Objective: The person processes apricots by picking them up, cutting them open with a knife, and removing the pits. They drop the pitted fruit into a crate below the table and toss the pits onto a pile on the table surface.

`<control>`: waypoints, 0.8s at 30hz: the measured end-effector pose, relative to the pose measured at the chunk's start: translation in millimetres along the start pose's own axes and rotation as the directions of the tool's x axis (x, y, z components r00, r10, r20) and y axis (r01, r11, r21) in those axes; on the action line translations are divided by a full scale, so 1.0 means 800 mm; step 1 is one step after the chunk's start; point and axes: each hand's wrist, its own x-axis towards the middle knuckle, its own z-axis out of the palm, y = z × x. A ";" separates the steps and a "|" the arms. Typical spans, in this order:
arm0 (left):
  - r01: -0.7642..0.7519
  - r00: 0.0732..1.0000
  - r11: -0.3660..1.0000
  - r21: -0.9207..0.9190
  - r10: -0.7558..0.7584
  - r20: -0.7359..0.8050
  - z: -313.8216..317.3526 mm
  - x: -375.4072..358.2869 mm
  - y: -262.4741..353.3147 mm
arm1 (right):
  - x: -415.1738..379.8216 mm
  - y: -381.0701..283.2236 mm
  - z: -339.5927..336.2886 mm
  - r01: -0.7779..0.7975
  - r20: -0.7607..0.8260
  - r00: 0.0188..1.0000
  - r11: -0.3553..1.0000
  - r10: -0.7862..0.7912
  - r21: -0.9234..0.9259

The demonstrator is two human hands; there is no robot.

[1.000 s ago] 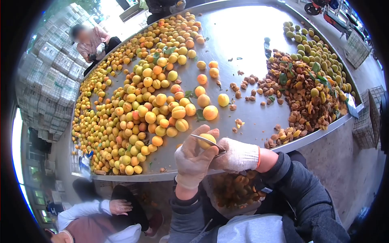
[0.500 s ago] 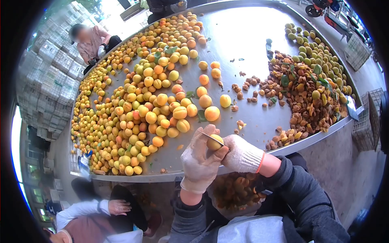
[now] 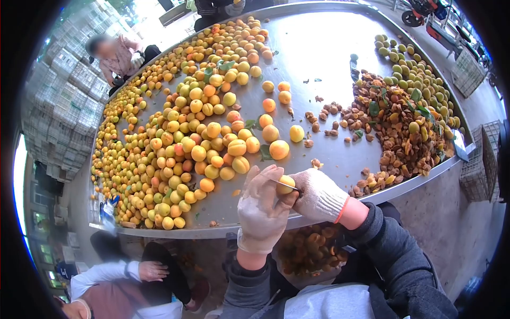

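Observation:
My gloved left hand (image 3: 263,210) is raised over the near table edge, its fingers stretched up and apart. Its thumb touches the underside of a yellow apricot (image 3: 286,183). My gloved right hand (image 3: 321,194) is closed round a small knife (image 3: 287,185), whose thin blade lies across the apricot. The right fingertips press against the fruit's side; the knife handle is hidden in that hand. Below my hands, a container of halved apricots (image 3: 313,251) sits between my knees. Whole apricots (image 3: 236,147) lie on the metal table (image 3: 319,154) just beyond the left hand.
A heap of brown pits and scraps (image 3: 396,127) lies to the right, with greenish fruit (image 3: 425,74) behind it. One person (image 3: 119,58) sits at the far left, another person (image 3: 127,287) at near left. Crates (image 3: 478,159) stand beyond the right table edge.
The left fingers have opened away from the apricot and straightened. The fruit has shifted slightly up and right, closer to my right hand. The far-left person's arm has moved.

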 end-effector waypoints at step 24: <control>0.167 0.986 0.913 -0.372 -0.147 0.081 -0.008 -0.003 0.002 | 0.006 0.014 0.017 0.184 0.057 0.982 0.980 -0.180 -0.078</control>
